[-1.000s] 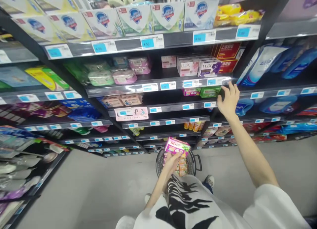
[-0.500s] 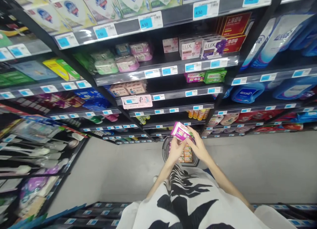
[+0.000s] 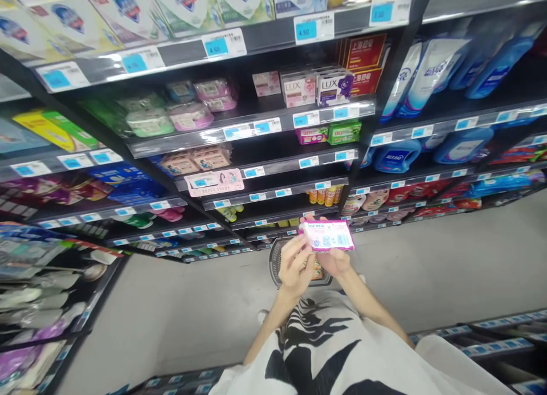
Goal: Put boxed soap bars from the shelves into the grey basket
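Note:
A soap pack with purple edges lies across both hands, its white printed side facing up toward me. My right hand grips it from below, with fingertips showing past its far edge. At its left end, the curled fingers of my left hand press on the wrapper; part of their grip is hidden. Under the hands, a grey shopping basket stands on the floor, partly covered by them. Some orange packs show inside it.
Ahead rise shelves with boxed LUX soap, purple and green soap packs and orange bottles. Blue detergent bottles stand to the right. A rack of utensils is at left. Grey floor runs between the shelves.
The soap pack has been turned from its purple printed front to its white side. My left hand has shifted to its left end. The view has swung slightly to the right.

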Demonstrator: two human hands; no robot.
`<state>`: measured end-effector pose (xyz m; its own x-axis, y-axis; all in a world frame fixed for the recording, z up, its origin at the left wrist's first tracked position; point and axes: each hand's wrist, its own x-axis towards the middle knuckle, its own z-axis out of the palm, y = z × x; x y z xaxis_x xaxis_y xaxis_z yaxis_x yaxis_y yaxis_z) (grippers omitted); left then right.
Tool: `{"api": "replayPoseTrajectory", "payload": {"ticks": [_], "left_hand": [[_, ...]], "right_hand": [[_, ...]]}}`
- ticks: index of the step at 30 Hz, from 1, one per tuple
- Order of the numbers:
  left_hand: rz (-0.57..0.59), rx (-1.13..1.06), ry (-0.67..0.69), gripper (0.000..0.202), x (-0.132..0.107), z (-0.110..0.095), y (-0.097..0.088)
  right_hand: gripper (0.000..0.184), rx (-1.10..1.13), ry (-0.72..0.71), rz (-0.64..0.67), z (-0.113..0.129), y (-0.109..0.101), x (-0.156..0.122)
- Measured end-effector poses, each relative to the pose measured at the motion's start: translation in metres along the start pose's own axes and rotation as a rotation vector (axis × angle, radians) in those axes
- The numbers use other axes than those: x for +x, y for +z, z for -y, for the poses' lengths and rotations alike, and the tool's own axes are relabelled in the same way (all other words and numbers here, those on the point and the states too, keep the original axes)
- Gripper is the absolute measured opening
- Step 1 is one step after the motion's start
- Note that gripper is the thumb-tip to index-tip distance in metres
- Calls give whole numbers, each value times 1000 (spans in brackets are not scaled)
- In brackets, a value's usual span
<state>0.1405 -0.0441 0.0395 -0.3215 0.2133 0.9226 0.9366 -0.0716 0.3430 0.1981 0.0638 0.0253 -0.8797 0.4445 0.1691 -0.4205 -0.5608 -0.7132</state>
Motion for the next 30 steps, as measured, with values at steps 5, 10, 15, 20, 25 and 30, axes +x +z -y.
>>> {"api": "replayPoseTrajectory", "payload": {"ticks": [5,10,15,20,25,30], "left_hand": [[-3,-48,-21,25,-9,4,-5],[-3,-104,-9,33,-20,16,-6],[11,-133,21,42,-21,23,-5],[27,-130,39,41,-18,27,-7],[64,-100,25,37,-17,30,-6],[196,6,121,41,-20,37,-7]], "right_hand": [[92,-64,22,-37,-2,-3,1],[90,-68,145,-28,-6,-6,3],[91,-57,209,0,-7,-8,9],[85,-89,265,-31,-11,-7,14],[78,-91,249,-97,-14,-10,15],[58,-151,255,-190,-9,-6,17]]}}
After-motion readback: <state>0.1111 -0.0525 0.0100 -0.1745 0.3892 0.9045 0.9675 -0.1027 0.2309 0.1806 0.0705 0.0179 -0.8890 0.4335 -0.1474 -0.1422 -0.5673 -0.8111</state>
